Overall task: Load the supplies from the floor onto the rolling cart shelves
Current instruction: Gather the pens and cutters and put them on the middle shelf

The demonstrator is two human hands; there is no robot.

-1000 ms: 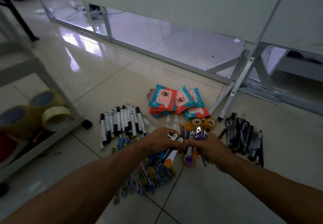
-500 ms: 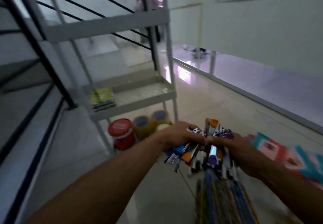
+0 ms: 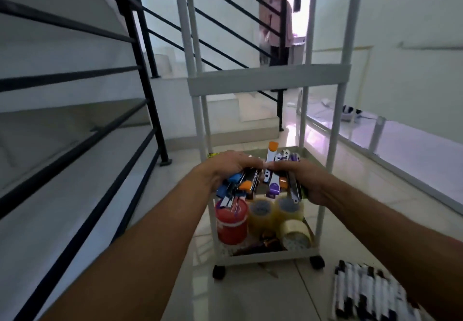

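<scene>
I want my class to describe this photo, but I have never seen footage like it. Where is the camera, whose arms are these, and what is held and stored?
No machine here: a person wears a wide-angle camera on the head, so you look down along their own arms. The left hand and right hand together grip a bundle of small colourful tools, seemingly utility cutters, at a white rolling cart. Its bottom shelf holds a red tub and tape rolls. Black-and-white markers lie on the floor, lower right; a stair railing stands left.
</scene>
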